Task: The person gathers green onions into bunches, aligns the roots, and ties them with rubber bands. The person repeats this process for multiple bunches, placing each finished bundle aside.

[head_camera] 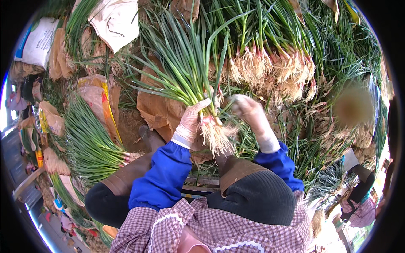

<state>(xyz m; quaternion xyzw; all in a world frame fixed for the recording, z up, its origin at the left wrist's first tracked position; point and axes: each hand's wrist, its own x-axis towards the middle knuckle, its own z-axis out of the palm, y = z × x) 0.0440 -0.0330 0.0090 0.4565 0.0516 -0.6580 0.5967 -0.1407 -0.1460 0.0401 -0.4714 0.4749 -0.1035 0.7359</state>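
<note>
My left hand (189,121), in a thin pale glove, grips a bunch of green garlic (193,85) just above its pinkish bases. The leaves fan out away from me, and the pale roots (215,139) hang toward my knees. Just right of the bunch is my right hand (251,112), also gloved, its curled fingers blurred by motion. A thin green strand (226,108) lies by those fingertips; whether they pinch it is unclear. Blue sleeves cover both forearms.
Rooted bunches (253,64) lie at the upper right. A tidy pile of green garlic (91,142) rests by my left knee, beside a printed sack (98,95). Brown sacking (161,107) lies beneath my hands. Loose leaves (284,158) litter the right side. Another person (360,196) is at the far right.
</note>
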